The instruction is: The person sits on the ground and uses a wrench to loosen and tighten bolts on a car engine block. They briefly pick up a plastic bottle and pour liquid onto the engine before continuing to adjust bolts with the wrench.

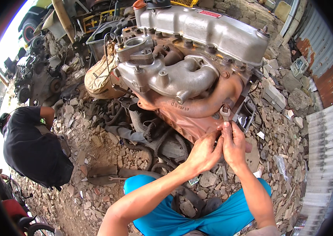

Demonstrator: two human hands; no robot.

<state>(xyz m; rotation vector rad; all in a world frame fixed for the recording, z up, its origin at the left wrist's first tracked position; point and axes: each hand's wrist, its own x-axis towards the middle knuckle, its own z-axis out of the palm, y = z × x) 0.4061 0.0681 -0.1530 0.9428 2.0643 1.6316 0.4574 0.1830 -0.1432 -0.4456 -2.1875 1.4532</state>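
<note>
A wrench [225, 114] has its end on a bolt at the lower right of the rusty exhaust manifold [198, 104] of a large engine. My right hand [234, 146] is closed on the wrench handle, thumb up along it. My left hand [207, 151] is closed right beside it, also appearing to grip the handle's lower part, though its fingertips are partly hidden. Above sit a silver intake manifold [170, 76] and a long silver valve cover [198, 27]. The reddish engine block [180, 126] lies behind my hands.
A co-worker in a black shirt [36, 149] crouches at left. Dark ropes or hoses [150, 153] lie on rubble below the engine. A tan sack [99, 78] sits beside it, other engine parts [38, 78] at upper left. Corrugated sheets [318, 141] line the right.
</note>
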